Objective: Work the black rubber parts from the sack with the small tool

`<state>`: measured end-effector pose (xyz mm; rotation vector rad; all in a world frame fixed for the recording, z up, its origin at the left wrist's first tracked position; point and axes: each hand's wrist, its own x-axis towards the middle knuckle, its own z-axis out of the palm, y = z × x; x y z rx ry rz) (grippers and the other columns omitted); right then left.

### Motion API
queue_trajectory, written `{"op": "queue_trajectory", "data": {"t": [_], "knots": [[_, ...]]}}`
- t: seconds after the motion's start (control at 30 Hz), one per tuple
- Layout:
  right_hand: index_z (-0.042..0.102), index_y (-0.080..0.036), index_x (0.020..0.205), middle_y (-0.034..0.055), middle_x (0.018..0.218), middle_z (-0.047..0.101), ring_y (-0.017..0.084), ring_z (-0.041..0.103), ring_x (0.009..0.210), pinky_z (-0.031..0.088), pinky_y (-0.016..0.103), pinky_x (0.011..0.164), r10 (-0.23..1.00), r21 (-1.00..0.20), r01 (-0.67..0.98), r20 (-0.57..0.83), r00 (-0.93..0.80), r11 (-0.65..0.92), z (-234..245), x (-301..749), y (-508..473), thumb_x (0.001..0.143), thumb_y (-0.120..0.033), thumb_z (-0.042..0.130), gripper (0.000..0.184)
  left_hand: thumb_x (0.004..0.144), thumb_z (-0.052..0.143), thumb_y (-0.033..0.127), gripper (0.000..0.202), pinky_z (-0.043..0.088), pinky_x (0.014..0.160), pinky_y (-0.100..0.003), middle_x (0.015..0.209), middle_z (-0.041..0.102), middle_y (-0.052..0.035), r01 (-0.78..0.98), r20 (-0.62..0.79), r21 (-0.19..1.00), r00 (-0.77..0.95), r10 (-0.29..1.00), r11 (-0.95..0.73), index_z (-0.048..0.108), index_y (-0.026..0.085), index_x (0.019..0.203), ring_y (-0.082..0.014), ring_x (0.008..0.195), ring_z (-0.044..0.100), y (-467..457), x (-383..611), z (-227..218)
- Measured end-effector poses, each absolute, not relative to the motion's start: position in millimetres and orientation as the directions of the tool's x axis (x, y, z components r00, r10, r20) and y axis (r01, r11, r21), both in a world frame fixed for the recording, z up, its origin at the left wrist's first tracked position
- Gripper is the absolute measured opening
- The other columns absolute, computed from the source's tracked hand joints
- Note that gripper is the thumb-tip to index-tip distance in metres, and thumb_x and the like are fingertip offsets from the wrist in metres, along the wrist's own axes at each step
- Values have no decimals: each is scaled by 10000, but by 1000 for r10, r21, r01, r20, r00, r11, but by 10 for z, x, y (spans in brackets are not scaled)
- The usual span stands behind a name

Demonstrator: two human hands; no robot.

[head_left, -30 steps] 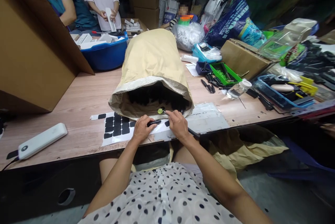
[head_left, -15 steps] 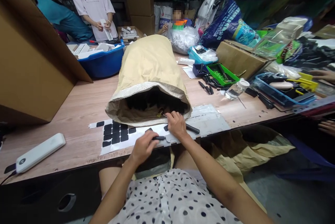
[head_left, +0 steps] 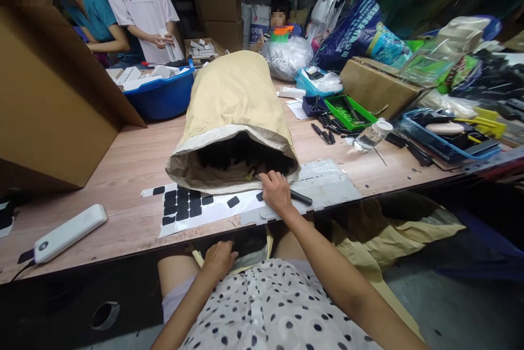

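My right hand (head_left: 276, 191) is closed around a slim tool with a dark handle (head_left: 302, 197). Its thin metal tip points toward the mouth of a tan woven sack (head_left: 233, 88) lying on the table. Dark pieces fill the shadowed inside of the sack. Below the table edge, my left hand (head_left: 220, 259) hangs over a pale bag opening (head_left: 245, 264) at my lap. Its fingertips are turned away, so what they hold, if anything, is hidden. Between me and the sack lies a white sheet of black square stickers (head_left: 182, 205), with one loose-looking black square (head_left: 233, 202) to its right.
A white power bank (head_left: 70, 233) lies at the left, near a large cardboard box (head_left: 49, 93). Behind are a blue basin (head_left: 159, 96) and co-workers. To the right stand a green tray (head_left: 350, 111), a clear jar (head_left: 372, 135) and a blue basket (head_left: 454, 145) of parts.
My left hand has gone down from the table edge to my lap, and the black piece it held is out of sight. My right hand has stayed by the sack.
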<state>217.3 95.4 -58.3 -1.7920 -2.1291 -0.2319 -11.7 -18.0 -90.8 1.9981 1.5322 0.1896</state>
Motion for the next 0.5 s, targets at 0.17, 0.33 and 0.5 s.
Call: {"op": "queue_trajectory", "data": {"t": [0.17, 0.33, 0.5], "knots": [[691, -232, 1123, 78, 892, 558, 228, 428, 861, 283, 328, 721, 916, -92, 979, 378, -137, 184, -607, 2171, 949, 936, -147, 473, 299, 815, 604, 344, 154, 445, 549, -286, 668, 694, 3, 619, -325, 783, 498, 804, -67, 714, 237, 825, -191, 598, 631, 31, 95, -286], [690, -233, 1113, 77, 884, 555, 232, 428, 866, 291, 330, 733, 913, -83, 978, 382, -145, 191, -609, 2175, 953, 919, -141, 486, 296, 861, 553, 454, 275, 490, 663, -306, 752, 698, -25, 626, -50, 780, 91, 995, -18, 683, 211, 854, -202, 703, 651, 834, 292, 25], [691, -230, 1115, 79, 894, 563, 232, 431, 865, 292, 328, 728, 912, -81, 976, 379, -159, 203, -598, 2173, 955, 910, -143, 498, 294, 852, 570, 493, 387, 496, 753, -452, 974, 697, -190, 741, 21, 639, -284, 959, 205, 663, 157, 1019, -392, 993, 666, 1660, 302, -101]]}}
